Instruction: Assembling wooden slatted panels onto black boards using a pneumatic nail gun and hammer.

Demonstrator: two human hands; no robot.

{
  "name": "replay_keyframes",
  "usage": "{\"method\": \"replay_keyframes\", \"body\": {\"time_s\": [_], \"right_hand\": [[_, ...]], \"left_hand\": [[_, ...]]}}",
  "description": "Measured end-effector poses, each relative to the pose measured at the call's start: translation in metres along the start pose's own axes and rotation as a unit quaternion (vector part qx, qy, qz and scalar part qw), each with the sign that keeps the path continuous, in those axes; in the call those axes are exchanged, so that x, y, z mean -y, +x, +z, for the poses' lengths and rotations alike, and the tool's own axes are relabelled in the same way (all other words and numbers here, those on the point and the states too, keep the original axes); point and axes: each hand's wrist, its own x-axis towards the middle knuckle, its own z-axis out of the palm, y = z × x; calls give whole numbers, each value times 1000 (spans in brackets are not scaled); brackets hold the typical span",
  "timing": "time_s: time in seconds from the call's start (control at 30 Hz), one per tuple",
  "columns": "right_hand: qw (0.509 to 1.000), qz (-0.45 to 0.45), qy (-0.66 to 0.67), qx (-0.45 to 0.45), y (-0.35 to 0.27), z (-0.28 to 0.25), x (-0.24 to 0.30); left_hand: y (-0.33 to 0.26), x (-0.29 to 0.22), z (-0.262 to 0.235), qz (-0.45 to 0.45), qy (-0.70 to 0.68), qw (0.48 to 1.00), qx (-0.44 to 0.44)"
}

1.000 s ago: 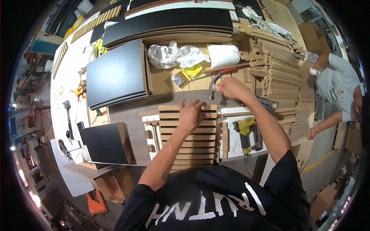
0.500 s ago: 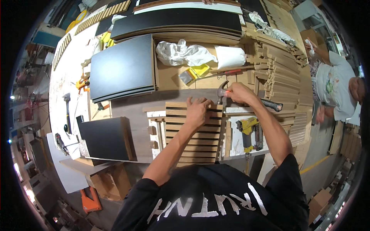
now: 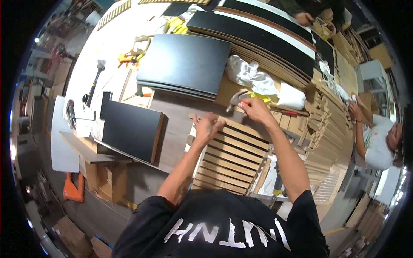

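Observation:
My right hand [image 3: 258, 110] is closed around a claw hammer [image 3: 235, 102], gripping it close to the metal head. The hammer is raised above the far edge of a slatted wooden panel [image 3: 232, 161], apart from the wood. At the panel's far left corner, my left hand [image 3: 208, 127] has its fingers apart and touches the end of the top slat. Dark gaps separate the panel's several parallel slats. Below my right forearm, a yellow-and-black nail gun [image 3: 278, 189] shows only in part.
Stacked black boards [image 3: 185, 64] lie beyond my left hand, with a black board [image 3: 131, 131] to its left. Wood strips [image 3: 327, 116] are piled on the right. White crumpled plastic [image 3: 254, 77] lies past the hammer. Two other people are at the far and right sides.
My view has swung, shifting the bench contents in the picture. The hammer head has lifted off the panel's far right corner and moved left. My left hand has moved to the far left corner.

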Motion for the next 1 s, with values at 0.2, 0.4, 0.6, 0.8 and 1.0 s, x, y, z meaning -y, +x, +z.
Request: {"method": "replay_keyframes", "body": {"time_s": [0.2, 0.4, 0.6, 0.8, 1.0], "right_hand": [[996, 14, -71, 51, 31, 22, 4], [998, 37, -44, 22, 35, 27, 5], [995, 52, -58, 54, 33, 30, 12], [996, 55, -66, 11, 26, 29, 17], [945, 124, 209, -217, -15, 16, -6]], "left_hand": [[5, 1, -6, -31, 18, 999, 25], [2, 4, -10, -48, -3, 998, 32], [2, 10, -7, -42, -6, 999, 20], [1, 0, -13, -44, 2, 998, 44], [6, 16, -3, 166, 23, 984, -52]]}}
